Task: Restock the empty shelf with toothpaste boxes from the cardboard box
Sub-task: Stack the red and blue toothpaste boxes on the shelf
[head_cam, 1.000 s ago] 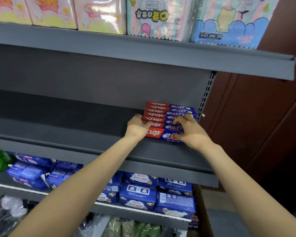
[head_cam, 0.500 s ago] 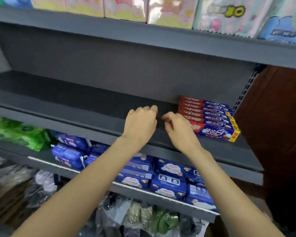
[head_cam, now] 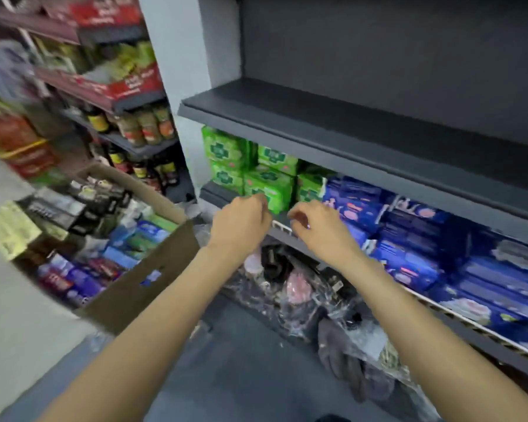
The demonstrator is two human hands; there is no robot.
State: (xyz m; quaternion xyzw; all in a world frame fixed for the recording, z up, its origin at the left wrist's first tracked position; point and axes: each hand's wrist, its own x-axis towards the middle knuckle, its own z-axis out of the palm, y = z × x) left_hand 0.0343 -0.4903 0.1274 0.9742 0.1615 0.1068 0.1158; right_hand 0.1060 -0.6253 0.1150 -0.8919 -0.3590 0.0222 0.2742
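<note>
Head view recorded both hands empty and raised side by side in front of the lower shelving. The left hand point(head_cam: 241, 222) had its fingers loosely curled downward, gripping nothing. The right hand point(head_cam: 316, 228) was likewise loosely curled, thumb and fingertips near one another but with nothing between them. Neither hand touched any stock.

The cardboard box point(head_cam: 153, 269) stood on the floor to the person's left, near the left forearm, its flaps open. It held mixed cartons packed on edge and flat; blue, green and dark packs were seen, but motion blur prevented confirming which were toothpaste boxes point(head_cam: 73, 278). Standing open beside the shelving, it appeared placed so that stock could be lifted out without walking.

The empty shelf point(head_cam: 348, 117) ran dark grey across the upper right. The part in view carried nothing; its far right end lay outside the frame, so any stock there could not be confirmed.

Below it sat green packs point(head_cam: 250, 169) and blue packs point(head_cam: 415, 236), unrelated to the task.

Assessment: the free hands and the gaze turned towards the box suggested a reach for a fresh batch. Much of the shelf remained to be filled.
</note>
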